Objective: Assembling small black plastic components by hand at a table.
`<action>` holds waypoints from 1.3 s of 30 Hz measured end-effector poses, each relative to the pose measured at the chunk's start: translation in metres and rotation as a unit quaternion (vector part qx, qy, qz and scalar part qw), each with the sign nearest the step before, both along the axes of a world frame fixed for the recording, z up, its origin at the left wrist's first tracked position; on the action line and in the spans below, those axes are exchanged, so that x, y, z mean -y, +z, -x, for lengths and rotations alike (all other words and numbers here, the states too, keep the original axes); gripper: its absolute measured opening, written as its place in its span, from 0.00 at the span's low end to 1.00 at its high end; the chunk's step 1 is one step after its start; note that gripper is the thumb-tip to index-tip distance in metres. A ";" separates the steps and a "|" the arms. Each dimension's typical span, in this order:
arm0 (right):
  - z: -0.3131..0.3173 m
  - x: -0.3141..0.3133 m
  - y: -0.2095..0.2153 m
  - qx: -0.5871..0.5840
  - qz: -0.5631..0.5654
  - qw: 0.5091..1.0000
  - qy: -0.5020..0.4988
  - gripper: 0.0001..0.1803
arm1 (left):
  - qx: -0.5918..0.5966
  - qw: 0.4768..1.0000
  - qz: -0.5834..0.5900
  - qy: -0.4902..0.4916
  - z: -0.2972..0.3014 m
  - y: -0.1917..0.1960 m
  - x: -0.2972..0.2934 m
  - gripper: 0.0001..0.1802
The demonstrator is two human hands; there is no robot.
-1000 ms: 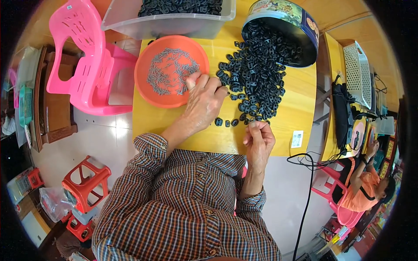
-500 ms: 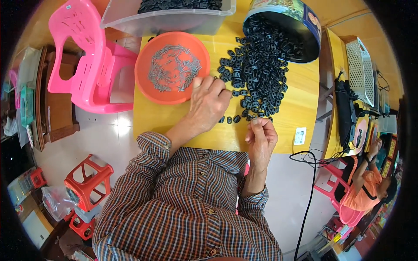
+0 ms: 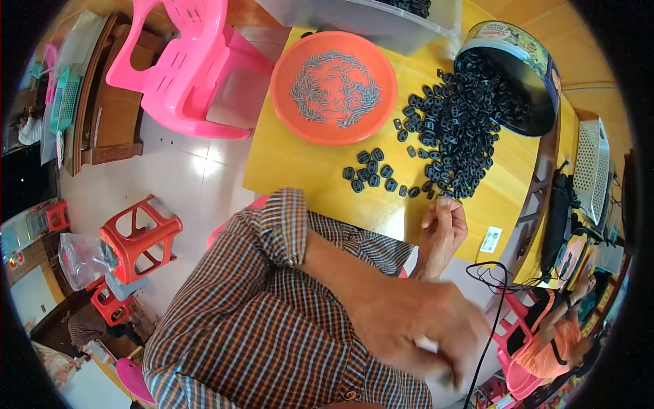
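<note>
Left hand: the left hand (image 3: 422, 327) is in front of the checked shirt (image 3: 225, 307), at the near side, and blurred; its fingers are bent, but I cannot tell whether they hold something.
Right hand: the right hand (image 3: 444, 230) is at the near edge of the heap; thumb and forefinger tips are close together beside the pieces; whether one is clamped between them, I cannot tell.
Black two-hole pieces: a big heap (image 3: 463, 136) lies on the right half of the yellow table (image 3: 317, 170), and partly inside the round tin (image 3: 511, 37).
Small group: several similar pieces (image 3: 372, 166) lie left of the heap, nearer than the bowl.
Orange bowl: the orange bowl (image 3: 281, 88) stands at the left, with small grey metal pins (image 3: 366, 102) inside, mostly in a ring.
Tin: it lies on its side, far right.
Far side: a clear plastic box (image 3: 402, 34) contains more black pieces.
Near right corner: a white label (image 3: 490, 239) is on the table.
</note>
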State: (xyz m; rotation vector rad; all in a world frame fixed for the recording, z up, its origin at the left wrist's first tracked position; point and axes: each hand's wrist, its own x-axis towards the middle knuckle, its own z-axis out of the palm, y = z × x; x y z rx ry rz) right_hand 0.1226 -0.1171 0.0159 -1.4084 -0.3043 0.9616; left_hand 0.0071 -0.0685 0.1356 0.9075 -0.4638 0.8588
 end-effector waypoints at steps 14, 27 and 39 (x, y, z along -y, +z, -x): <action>0.007 -0.001 0.005 0.017 0.004 1.000 0.007 0.06 | 0.196 0.931 0.225 -0.211 -0.002 0.051 -0.011 0.15; 0.001 -0.003 0.000 -0.009 0.011 1.000 -0.012 0.05 | 0.076 0.981 0.019 -0.177 -0.003 -0.001 0.006 0.11; -0.001 -0.002 -0.008 0.003 0.006 1.000 0.000 0.05 | -0.463 0.808 -0.219 0.290 0.062 -0.084 -0.053 0.07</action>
